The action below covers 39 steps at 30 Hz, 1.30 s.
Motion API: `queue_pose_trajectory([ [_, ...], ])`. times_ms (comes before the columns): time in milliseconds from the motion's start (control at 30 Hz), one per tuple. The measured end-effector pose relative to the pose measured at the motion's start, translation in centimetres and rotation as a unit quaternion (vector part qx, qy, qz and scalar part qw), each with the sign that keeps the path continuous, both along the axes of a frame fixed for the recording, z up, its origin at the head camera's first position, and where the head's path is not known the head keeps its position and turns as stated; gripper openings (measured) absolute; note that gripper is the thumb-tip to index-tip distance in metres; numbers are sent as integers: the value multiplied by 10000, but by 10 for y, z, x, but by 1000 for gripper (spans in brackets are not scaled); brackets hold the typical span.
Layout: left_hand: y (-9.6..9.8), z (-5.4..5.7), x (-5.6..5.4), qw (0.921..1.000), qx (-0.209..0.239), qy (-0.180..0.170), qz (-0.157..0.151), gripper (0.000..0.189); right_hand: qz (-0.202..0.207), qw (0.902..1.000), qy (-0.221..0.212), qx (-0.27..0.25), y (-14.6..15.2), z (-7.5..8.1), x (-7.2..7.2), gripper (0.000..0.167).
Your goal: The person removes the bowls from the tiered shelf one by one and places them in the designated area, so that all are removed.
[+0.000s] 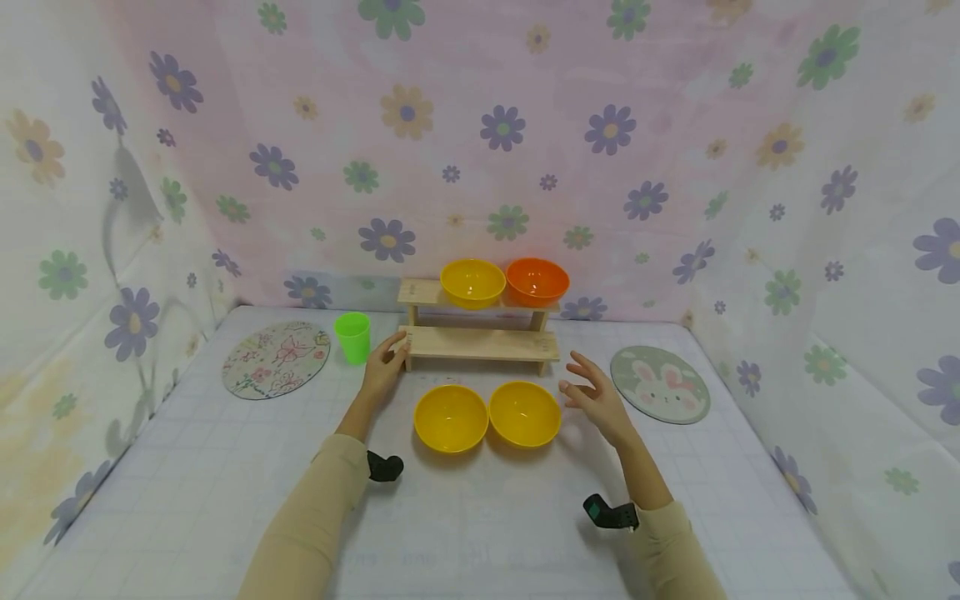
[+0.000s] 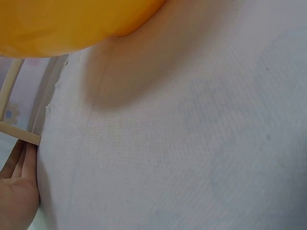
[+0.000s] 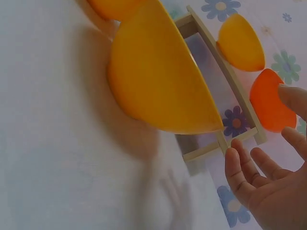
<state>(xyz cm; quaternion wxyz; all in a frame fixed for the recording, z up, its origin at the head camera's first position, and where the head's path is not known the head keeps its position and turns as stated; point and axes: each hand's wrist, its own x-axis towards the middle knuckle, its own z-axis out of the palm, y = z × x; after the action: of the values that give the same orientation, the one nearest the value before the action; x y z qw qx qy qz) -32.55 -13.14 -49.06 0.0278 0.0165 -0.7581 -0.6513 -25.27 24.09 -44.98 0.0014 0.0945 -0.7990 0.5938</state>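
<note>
A two-step wooden rack (image 1: pixel 480 343) stands at the back of the table. On its upper step sit a yellow bowl (image 1: pixel 472 285) and, beside it, an orange bowl (image 1: pixel 537 282). My left hand (image 1: pixel 382 367) touches the left end of the lower step, and its extended fingers (image 2: pixel 29 163) lie against the board's end in the left wrist view. Just off the rack's right end, my right hand (image 1: pixel 600 402) is spread and holds nothing. Two more yellow bowls, a left one (image 1: pixel 450 421) and a right one (image 1: pixel 525 415), stand side by side in front of the rack.
A green cup (image 1: pixel 353 337) stands left of the rack. A round butterfly-patterned mat (image 1: pixel 277 360) lies at the far left, and a round rabbit mat (image 1: pixel 660 384) at the right. Flower-printed cloth (image 1: pixel 450 125) walls the table at the back and sides.
</note>
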Motion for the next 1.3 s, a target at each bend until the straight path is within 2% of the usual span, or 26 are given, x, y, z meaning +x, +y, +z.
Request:
queue_pose_trajectory([
  [267, -1, -2, -2, 9999, -129, 87, -17, 44, 20, 9992, 163, -365, 0, 18, -32, 64],
  [367, -1, -5, -3, 9998, -111, 155, -7, 44, 46, 9987, 174, -477, -4, 31, -39, 64],
  [467, -2, -9, -4, 9990, -106, 441, 6, 44, 132, 9981, 140, -578, -10, 46, -44, 65],
  [600, -1, 0, 0, 9992, -31, 393, -76, 45, 194, 9983, 103, -535, -17, 60, -55, 67],
  [667, 0, 5, 2, 9999, 8, 112, -112, 46, 153, 9987, 88, -481, -20, 64, -61, 68],
  [867, -1, 1, 0, 10000, -35, 15, -75, 46, -89, 9979, 65, -633, -27, 70, -76, 73],
  [967, 0, 8, 4, 10000, 52, -14, -76, 45, -160, 9963, 10, -849, -27, 67, -87, 74],
  [1133, 3, 24, 13, 9999, 117, -15, -108, 43, -280, 9963, 66, -814, -30, 63, -103, 74],
  [1200, 2, 22, 12, 9999, 94, 15, -104, 43, -290, 9967, 72, -759, -32, 64, -108, 74],
  [1300, 1, 11, 5, 9999, 53, 89, -65, 42, -250, 9975, -35, -662, -35, 66, -113, 75],
])
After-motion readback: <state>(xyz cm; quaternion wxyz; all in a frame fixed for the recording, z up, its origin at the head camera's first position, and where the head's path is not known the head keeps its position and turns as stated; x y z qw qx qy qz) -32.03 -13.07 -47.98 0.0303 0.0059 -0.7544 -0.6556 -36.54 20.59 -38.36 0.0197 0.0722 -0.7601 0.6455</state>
